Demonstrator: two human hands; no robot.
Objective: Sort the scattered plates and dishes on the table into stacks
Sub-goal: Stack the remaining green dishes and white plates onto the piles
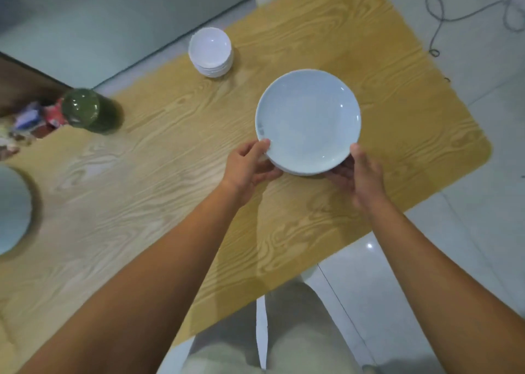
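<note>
Head view. Wood-grain table (pixel 142 174), seen from above, with tiled floor to the right.

Plates (pixel 308 120): pale blue, at least 2 stacked, with lower rims showing under the near edge. They sit right of centre on the table, mid-depth. Cannot tell whether the stack rests on the wood or is just clear of it.

Left hand (pixel 250 166): at the stack's near-left edge, thumb over the top rim and fingers curled beneath, gripping.

Right hand (pixel 360 177): at the near-right edge, thumb up against the rim and fingers tucked under the stack, gripping. Both forearms reach in from the near side.

Bowls (pixel 210 51): a stack of small white ones, far and left of the plates, well apart from them.

Green jar (pixel 85 112): upright at the far-left table edge, with blurred wrappers (pixel 34 118) just left of it.

1 more pale dish (pixel 11 209) lies at the left edge, cut off by the frame.

Grey cable (pixel 437 18) loops on the floor, far right.
</note>
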